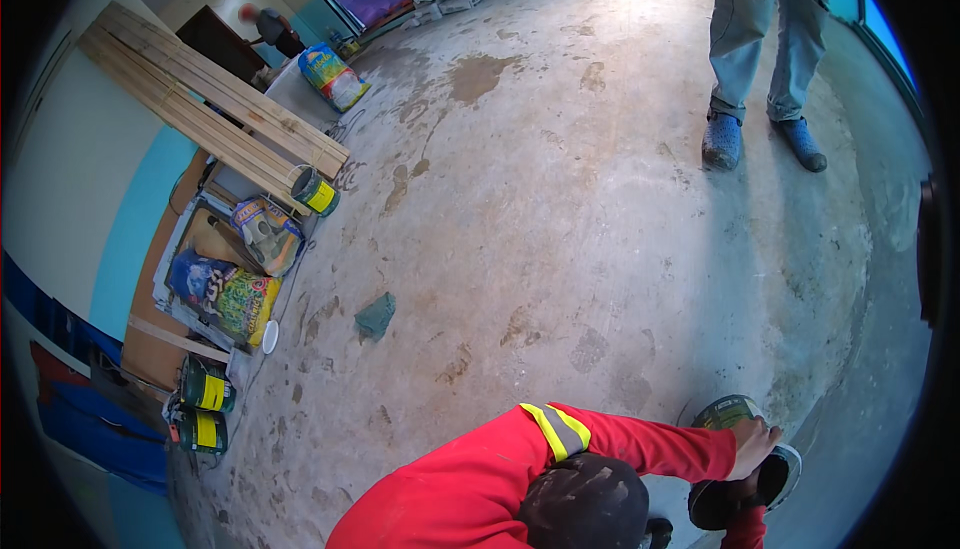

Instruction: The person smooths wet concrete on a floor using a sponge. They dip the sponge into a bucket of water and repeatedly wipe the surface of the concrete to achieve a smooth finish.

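Observation:
Neither my left hand nor my right hand shows in the head view. Nearest to me, at the lower edge, a co-worker in a red long-sleeved top [450, 484] with a yellow and grey band bends over, seen from above. A dark cap [585, 504] covers this person's head. At the lower right, the co-worker's hand [752, 448] is at a dark green bucket [727, 411]. Right below it is a dark, open-mouthed container [712, 506] with a pale rim piece [790, 474] beside it. The co-worker's other hand is partly hidden there.
Another person in ripped jeans [742, 44] and blue clogs stands at the upper right. Along the left wall are wooden planks [220, 99], colourful bags [225, 294] and green buckets [205, 384]. A green rag [375, 316] lies on the stained concrete floor [500, 249].

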A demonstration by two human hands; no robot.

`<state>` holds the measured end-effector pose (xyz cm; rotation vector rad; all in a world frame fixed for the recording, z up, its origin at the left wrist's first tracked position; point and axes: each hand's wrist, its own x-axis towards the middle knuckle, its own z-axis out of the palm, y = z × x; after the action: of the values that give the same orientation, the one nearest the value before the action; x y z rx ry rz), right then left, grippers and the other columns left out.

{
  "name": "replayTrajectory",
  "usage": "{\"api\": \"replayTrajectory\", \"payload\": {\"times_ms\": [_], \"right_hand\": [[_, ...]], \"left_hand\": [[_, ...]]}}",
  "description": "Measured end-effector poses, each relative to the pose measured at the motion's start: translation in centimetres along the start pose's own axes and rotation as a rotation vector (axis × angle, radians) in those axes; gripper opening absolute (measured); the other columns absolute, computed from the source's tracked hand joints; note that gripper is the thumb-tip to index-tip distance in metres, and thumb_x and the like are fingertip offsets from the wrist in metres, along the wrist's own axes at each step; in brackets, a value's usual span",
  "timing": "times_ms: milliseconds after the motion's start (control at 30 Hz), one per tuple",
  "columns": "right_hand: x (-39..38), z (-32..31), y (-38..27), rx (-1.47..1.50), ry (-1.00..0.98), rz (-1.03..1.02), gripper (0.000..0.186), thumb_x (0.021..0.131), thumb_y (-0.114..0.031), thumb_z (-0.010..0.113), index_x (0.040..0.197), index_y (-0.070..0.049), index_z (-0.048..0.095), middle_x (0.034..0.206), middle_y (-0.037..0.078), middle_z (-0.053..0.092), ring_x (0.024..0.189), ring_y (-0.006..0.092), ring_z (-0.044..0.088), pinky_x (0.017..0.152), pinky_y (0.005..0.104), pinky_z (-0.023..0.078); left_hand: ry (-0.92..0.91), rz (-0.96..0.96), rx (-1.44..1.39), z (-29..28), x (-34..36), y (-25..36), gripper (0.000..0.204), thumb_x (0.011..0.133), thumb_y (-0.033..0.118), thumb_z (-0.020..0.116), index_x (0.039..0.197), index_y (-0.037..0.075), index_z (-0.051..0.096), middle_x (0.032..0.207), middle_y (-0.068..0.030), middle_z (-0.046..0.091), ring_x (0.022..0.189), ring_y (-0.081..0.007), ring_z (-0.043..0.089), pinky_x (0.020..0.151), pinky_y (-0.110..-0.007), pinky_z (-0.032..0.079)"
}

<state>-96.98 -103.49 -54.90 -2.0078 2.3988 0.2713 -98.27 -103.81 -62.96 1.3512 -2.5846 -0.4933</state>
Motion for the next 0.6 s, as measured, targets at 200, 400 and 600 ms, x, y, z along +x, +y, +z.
{"api": "replayTrajectory", "payload": {"times_ms": [200,400,600], "right_hand": [[-0.2,0.3,-0.1,-0.047,0.003,-0.015,0.018,0.088,-0.016,0.052,0.081,-0.01,0.068,0.093,0.004,0.065,0.099,0.0182,0.056,0.099,0.0327,0.031],[-0.5,-2.5,-1.3,-0.146,0.029,0.071,0.019,0.086,-0.018,0.054,0.081,-0.01,0.071,0.094,0.005,0.067,0.093,0.0174,0.061,0.101,0.0325,0.03],[0.0,-2.3,-0.9,-0.106,0.017,0.043,0.019,0.084,-0.019,0.057,0.077,-0.01,0.072,0.093,0.004,0.068,0.089,0.016,0.063,0.1,0.0321,0.031]], "left_hand": [[0.017,-0.057,0.003,-0.1,0.1,0.0,0.058,0.068,0.008,0.062,0.122,0.0,0.044,0.098,-0.0281,0.055,0.07,-0.0315,0.061,0.053,-0.042,0.049],[-0.005,0.026,-0.043,-1.5,0.2,0.2,0.059,0.067,0.008,0.062,0.123,-0.002,0.044,0.1,-0.0326,0.055,0.068,-0.0327,0.063,0.051,-0.041,0.05],[-0.142,0.15,-0.178,-4.2,0.0,-1.5,0.066,0.066,0.012,0.066,0.125,-0.006,0.043,0.104,-0.0393,0.053,0.067,-0.0342,0.064,0.051,-0.04,0.051]]}}
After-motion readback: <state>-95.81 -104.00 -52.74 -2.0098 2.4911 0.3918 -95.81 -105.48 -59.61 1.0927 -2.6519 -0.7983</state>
